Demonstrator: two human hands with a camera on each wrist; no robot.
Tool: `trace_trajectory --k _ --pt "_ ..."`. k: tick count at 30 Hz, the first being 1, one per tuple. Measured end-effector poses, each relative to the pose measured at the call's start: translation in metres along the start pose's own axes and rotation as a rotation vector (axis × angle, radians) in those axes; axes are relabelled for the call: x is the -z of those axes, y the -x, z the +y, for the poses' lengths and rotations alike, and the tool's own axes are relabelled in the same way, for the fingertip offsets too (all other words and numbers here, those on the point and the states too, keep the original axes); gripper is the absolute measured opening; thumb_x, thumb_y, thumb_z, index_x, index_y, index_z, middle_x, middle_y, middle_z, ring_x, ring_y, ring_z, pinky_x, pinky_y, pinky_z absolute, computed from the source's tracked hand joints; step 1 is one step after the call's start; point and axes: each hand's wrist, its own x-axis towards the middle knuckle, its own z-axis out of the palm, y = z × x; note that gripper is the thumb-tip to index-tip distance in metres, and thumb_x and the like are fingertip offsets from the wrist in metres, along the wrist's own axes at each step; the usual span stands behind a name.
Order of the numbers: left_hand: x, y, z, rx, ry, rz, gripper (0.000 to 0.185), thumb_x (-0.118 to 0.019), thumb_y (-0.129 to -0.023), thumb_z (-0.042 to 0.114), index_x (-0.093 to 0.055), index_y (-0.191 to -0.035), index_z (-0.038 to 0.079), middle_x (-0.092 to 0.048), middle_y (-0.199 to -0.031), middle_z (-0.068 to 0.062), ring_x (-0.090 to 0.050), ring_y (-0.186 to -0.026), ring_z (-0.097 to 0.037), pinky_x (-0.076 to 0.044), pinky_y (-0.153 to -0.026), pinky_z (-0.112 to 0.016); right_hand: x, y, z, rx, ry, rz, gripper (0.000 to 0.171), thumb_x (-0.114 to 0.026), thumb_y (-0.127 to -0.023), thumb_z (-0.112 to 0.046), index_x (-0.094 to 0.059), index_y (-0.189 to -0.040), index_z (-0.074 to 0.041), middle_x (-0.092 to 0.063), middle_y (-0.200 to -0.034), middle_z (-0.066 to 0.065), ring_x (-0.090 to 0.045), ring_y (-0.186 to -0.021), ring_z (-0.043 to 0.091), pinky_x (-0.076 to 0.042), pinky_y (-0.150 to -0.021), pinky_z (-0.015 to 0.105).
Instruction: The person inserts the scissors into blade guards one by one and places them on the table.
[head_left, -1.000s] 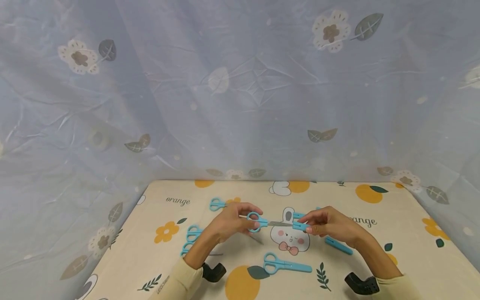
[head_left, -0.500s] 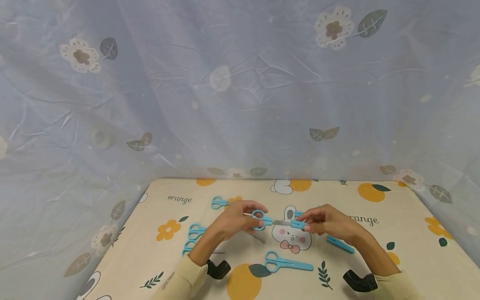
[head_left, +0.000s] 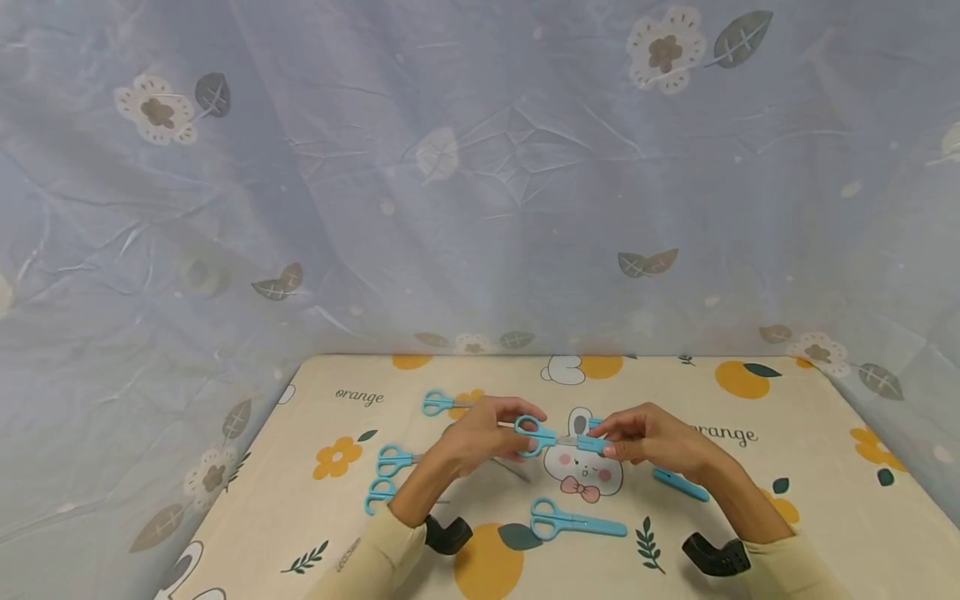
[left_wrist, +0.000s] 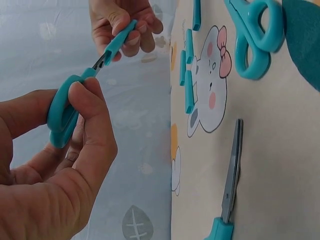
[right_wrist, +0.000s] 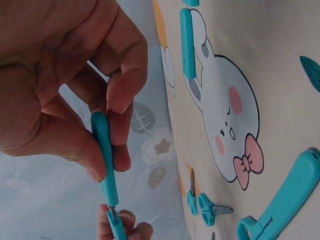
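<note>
left hand (head_left: 468, 437) grips blue scissors (head_left: 534, 437) by handle loops | right hand (head_left: 648, 437) pinches blade cap (head_left: 592, 443) | light, stiff plastic; hold the loops above bunny print (head_left: 581, 475)

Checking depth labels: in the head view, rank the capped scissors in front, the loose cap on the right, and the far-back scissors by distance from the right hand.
1. Loose cap, just beside the right hand.
2. Capped scissors, front centre.
3. Far-back scissors, back left, beyond the left hand.
</note>
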Motion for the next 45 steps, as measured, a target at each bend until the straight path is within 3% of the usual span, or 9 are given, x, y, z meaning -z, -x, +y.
trace_trajectory --k 11,16,23,34,38,45 --pt "-0.008 -0.003 0.000 0.004 0.017 0.012 0.032 -0.074 -0.095 -0.002 -0.074 -0.126 0.005 -0.065 -0.105 -0.009 -0.070 -0.080 -0.016 -0.067 -0.074 -0.030 -0.004 -0.002 -0.002 0.001 -0.011 0.008 0.033 -0.072 -0.103 -0.015 -0.073 -0.131 0.003 -0.072 -0.095 0.015 -0.060 -0.079 0.018 -0.055 -0.068 0.028" --pt "-0.010 -0.004 0.000 0.008 0.026 0.032 0.030 -0.074 -0.096 -0.001 -0.075 -0.125 0.006 -0.065 -0.103 -0.009 -0.070 -0.079 -0.015 -0.067 -0.073 -0.029 -0.005 -0.004 -0.002 0.010 -0.003 0.022 0.032 -0.072 -0.103 -0.014 -0.074 -0.130 0.002 -0.074 -0.097 0.019 -0.059 -0.080 0.013 -0.055 -0.070 0.027" --pt "-0.010 -0.004 -0.004 -0.005 0.006 0.052 0.029 -0.074 -0.096 -0.001 -0.075 -0.123 0.006 -0.067 -0.108 -0.014 -0.072 -0.080 -0.016 -0.069 -0.076 -0.034 -0.007 -0.005 -0.002 0.038 0.008 0.024 0.030 -0.072 -0.102 -0.011 -0.075 -0.129 0.004 -0.069 -0.087 0.006 -0.055 -0.073 0.010 -0.049 -0.061 0.026" --pt "-0.006 -0.002 -0.002 -0.024 -0.019 0.018 0.029 -0.074 -0.095 -0.002 -0.074 -0.124 0.005 -0.065 -0.109 -0.015 -0.070 -0.079 -0.017 -0.069 -0.079 -0.040 -0.009 -0.008 -0.003 0.057 0.011 0.021 0.028 -0.071 -0.102 -0.008 -0.075 -0.127 0.004 -0.070 -0.089 0.009 -0.055 -0.072 0.012 -0.048 -0.059 0.025" --pt "-0.005 -0.002 -0.005 -0.021 -0.015 0.029 0.029 -0.074 -0.095 -0.002 -0.075 -0.123 0.006 -0.065 -0.108 -0.013 -0.070 -0.079 -0.017 -0.069 -0.078 -0.038 -0.011 -0.010 -0.003 0.057 0.020 0.037 0.028 -0.072 -0.102 -0.008 -0.076 -0.127 0.003 -0.070 -0.091 0.007 -0.054 -0.070 0.011 -0.049 -0.058 0.025" --pt "-0.006 -0.002 -0.010 -0.001 0.023 0.057 0.029 -0.073 -0.094 -0.004 -0.076 -0.121 0.005 -0.065 -0.104 -0.012 -0.069 -0.078 -0.016 -0.068 -0.074 -0.032 -0.017 -0.013 -0.002 0.043 0.023 0.054 0.026 -0.074 -0.100 -0.008 -0.078 -0.123 0.002 -0.075 -0.100 0.011 -0.059 -0.082 0.012 -0.051 -0.066 0.025"
